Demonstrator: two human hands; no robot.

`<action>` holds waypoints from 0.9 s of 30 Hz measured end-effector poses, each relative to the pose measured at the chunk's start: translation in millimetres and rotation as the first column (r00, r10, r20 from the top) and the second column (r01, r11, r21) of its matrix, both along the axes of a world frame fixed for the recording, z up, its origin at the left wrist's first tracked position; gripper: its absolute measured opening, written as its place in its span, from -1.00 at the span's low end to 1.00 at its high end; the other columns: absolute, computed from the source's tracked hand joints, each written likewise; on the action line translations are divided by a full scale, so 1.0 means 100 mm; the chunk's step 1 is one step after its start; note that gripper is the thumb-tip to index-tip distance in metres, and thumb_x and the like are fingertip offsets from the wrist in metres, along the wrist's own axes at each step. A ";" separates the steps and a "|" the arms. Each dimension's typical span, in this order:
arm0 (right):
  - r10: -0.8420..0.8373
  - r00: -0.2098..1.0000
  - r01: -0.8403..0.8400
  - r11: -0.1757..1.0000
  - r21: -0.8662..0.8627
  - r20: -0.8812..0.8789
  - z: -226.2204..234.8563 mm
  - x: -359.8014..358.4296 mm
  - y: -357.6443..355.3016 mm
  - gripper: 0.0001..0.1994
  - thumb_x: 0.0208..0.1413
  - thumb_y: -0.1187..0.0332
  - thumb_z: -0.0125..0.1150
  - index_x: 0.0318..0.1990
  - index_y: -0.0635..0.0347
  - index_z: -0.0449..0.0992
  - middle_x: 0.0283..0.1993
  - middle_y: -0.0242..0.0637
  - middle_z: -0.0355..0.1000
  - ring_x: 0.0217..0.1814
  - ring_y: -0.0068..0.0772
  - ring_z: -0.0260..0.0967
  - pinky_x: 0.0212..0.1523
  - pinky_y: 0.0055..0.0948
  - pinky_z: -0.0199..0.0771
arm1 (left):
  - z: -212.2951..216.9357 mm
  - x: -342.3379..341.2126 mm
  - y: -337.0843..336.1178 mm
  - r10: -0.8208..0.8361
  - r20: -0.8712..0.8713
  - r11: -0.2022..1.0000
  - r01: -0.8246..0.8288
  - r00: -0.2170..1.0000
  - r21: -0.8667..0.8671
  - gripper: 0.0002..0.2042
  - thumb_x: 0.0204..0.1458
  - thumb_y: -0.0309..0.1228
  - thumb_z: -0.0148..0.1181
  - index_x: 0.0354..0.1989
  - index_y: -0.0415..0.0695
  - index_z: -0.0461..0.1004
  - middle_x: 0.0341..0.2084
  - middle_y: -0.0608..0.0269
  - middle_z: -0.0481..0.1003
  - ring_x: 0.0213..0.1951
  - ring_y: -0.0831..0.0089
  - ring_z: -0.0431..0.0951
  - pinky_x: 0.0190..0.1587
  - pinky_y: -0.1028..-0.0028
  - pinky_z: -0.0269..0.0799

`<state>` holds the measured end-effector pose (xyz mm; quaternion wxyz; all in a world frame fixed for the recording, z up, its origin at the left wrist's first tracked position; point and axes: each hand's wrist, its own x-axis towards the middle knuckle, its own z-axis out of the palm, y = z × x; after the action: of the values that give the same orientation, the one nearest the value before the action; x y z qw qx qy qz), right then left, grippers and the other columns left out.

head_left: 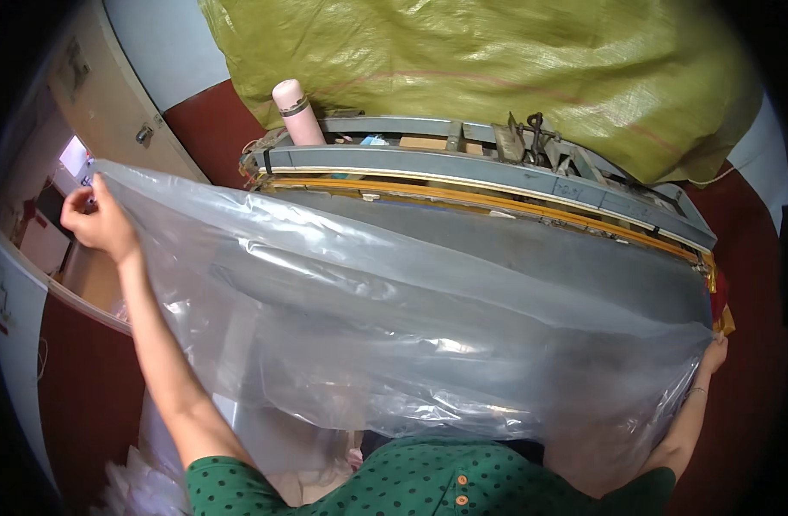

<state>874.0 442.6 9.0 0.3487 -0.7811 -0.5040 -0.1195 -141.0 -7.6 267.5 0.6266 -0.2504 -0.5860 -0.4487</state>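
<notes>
A wide sheet of clear plastic film (394, 301) is stretched between my two hands in front of my body. Raised at the far left, my left hand (106, 219) pinches one upper corner of the film between thumb and fingers. At the right, my right hand (714, 353) is closed on the opposite upper corner. The film's top edge runs in a slanting line from hand to hand, and its lower part hangs in shiny folds. Behind and beneath it lies a dark grey flat surface (583, 258), partly seen through the film.
Along the surface's far side runs a long grey metal bar frame (394, 162) with an orange strip (462, 202). A pink flask (297, 112) and a metal clamp (536, 142) sit there. Behind hangs a yellow-green woven sheet (497, 69). A door (110, 86) stands at left; crumpled plastic (140, 486) lies lower left.
</notes>
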 end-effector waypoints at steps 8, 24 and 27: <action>0.118 0.964 -0.077 0.981 -0.177 0.237 -0.18 -0.47 0.33 -0.62 0.22 0.13 -0.22 -0.09 0.25 0.39 -0.14 0.12 0.38 -0.09 0.20 0.31 -0.18 -0.04 0.29 | -2.42 -0.71 0.14 0.454 0.639 0.407 0.493 0.621 -0.769 -0.44 -0.01 -0.19 0.15 0.10 -0.30 0.25 0.12 -0.14 0.22 0.22 0.03 0.12 0.23 0.28 0.02; 0.267 0.953 -0.244 0.956 -0.162 0.142 -0.04 -1.43 0.03 -0.70 0.17 0.24 -0.15 -0.11 0.11 0.49 -0.09 -0.16 0.44 -0.04 -0.08 0.37 -0.05 -0.29 0.33 | -2.74 -1.63 0.79 0.305 0.611 0.301 0.535 0.731 -0.790 -0.51 0.10 -0.12 -0.07 0.12 -0.21 0.28 0.17 0.01 0.20 0.22 0.17 0.14 0.26 0.30 -0.03; 0.175 0.984 -0.164 0.964 -0.209 0.035 0.32 -1.52 -0.12 -0.62 0.07 0.01 0.03 -0.37 0.20 0.45 -0.28 -0.05 0.43 -0.24 -0.01 0.36 -0.26 -0.23 0.33 | -2.47 -1.01 1.37 0.052 0.808 0.427 0.718 0.586 -0.549 -0.56 0.17 -0.17 -0.11 0.05 -0.30 0.33 -0.02 -0.02 0.40 0.03 0.18 0.38 0.10 0.40 0.20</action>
<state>721.7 430.5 40.8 0.2618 -0.7633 -0.5878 -0.0573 -241.8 129.9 20.6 0.0133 -0.4447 -0.8478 -0.2887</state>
